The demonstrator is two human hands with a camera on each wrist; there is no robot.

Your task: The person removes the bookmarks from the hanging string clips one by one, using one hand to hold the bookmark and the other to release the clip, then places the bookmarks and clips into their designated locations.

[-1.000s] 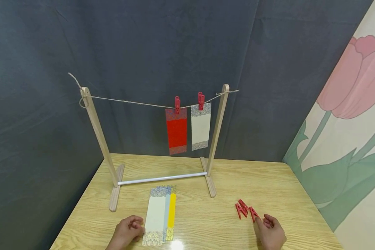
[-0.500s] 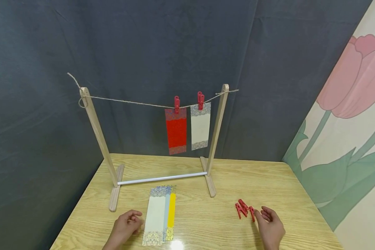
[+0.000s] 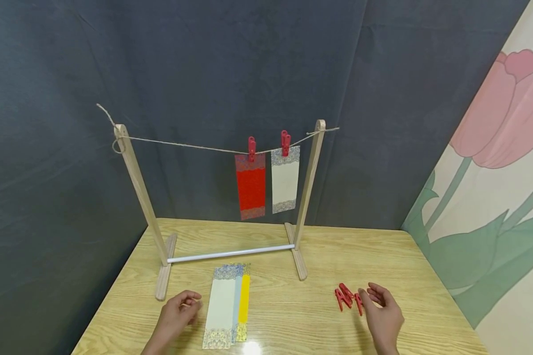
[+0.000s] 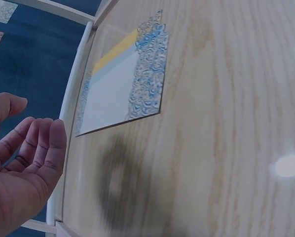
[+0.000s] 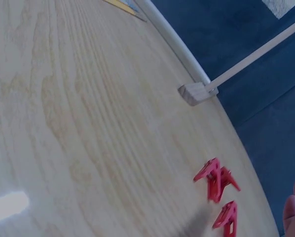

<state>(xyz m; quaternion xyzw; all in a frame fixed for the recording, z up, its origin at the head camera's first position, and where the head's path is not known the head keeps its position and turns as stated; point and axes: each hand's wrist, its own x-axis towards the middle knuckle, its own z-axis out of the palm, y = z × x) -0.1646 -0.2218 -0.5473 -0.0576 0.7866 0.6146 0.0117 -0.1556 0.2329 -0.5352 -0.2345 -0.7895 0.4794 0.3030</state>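
Observation:
My left hand (image 3: 177,313) hovers just left of a stack of paper strips with patterned ends: a white strip (image 3: 220,303) on top, a pale blue strip (image 3: 237,305) and a yellow strip (image 3: 244,298) showing beneath. In the left wrist view its fingers (image 4: 41,145) are loosely bent with nothing in them. My right hand (image 3: 383,315) is close beside a red clothespin (image 3: 359,303), which lies on the table; in the right wrist view the fingers (image 5: 291,207) appear apart from that clothespin. Two more red clothespins (image 3: 344,296) lie together just left of it.
Behind the strips stands a wooden frame (image 3: 143,197) with a string (image 3: 182,144) across its posts. A red strip (image 3: 251,190) and a white patterned strip (image 3: 285,182) hang from it by red clothespins. A pale rod (image 3: 231,254) joins the frame's feet. A dark curtain (image 3: 204,64) hangs behind.
My left hand has drawn slightly away from the paper strips. My right hand has moved a little up and the clothespin beside it has turned.

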